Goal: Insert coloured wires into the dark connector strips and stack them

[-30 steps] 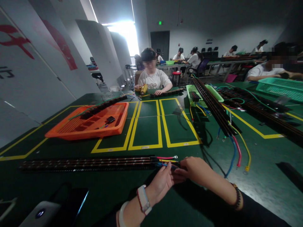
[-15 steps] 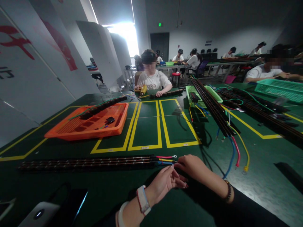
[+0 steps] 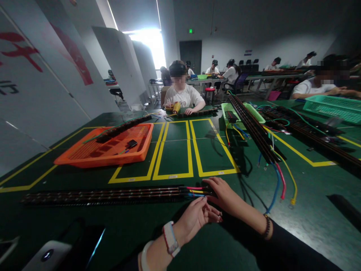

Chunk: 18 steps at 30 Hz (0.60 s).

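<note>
A long dark bundle point(image 3: 107, 195) with copper-coloured strips lies across the near part of the green table. Red, yellow and blue wires point(image 3: 195, 191) come out of its right end. My left hand point(image 3: 194, 220), with a watch on the wrist, is palm up just below the wire ends; its thumb and fingers are apart, and nothing shows in the palm. My right hand point(image 3: 225, 195) lies over the wire tips from the right, fingers bent round them; the tips are hidden beneath it.
An orange basket point(image 3: 84, 160) holds dark parts at the left. A green basket point(image 3: 258, 112) sits under another wired bundle point(image 3: 251, 128) at the right. A person point(image 3: 182, 94) sits opposite with a yellow tool point(image 3: 176, 108). A phone point(image 3: 47, 256) lies at the near left.
My right hand has shifted slightly left and up, its fingers now reaching over the wire ends. My left hand has hardly moved. The person opposite has moved the yellow tool slightly right.
</note>
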Motion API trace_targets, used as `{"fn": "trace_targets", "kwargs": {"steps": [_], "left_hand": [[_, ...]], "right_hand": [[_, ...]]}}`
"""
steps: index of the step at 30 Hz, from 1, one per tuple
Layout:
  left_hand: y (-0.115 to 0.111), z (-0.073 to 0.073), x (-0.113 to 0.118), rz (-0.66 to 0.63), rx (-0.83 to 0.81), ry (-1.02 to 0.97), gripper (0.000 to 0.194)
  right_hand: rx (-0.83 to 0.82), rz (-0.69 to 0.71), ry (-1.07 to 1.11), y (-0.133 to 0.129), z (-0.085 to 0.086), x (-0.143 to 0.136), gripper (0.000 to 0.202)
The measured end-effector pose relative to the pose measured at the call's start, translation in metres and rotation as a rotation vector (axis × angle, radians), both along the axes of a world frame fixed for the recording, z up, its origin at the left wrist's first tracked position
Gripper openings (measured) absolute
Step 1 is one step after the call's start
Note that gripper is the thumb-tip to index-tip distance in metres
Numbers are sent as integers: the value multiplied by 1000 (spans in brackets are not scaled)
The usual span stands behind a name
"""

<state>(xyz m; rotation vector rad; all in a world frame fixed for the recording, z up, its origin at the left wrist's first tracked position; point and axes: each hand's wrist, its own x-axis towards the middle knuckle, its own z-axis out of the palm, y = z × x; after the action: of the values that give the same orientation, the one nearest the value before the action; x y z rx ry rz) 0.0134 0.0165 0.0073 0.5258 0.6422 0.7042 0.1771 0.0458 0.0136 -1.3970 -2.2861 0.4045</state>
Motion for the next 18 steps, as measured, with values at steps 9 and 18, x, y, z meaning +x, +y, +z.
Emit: {"fn": "trace_targets", "kwargs": {"steps": [9,18], "left_hand": [[-2,8,0,-24,5,16,30],[2,0,0,-18,-37,-52,22]], "right_hand": [[-103,34,66,8,-16,-4,23],[57,-56,103,1,-1,-12,3]]}}
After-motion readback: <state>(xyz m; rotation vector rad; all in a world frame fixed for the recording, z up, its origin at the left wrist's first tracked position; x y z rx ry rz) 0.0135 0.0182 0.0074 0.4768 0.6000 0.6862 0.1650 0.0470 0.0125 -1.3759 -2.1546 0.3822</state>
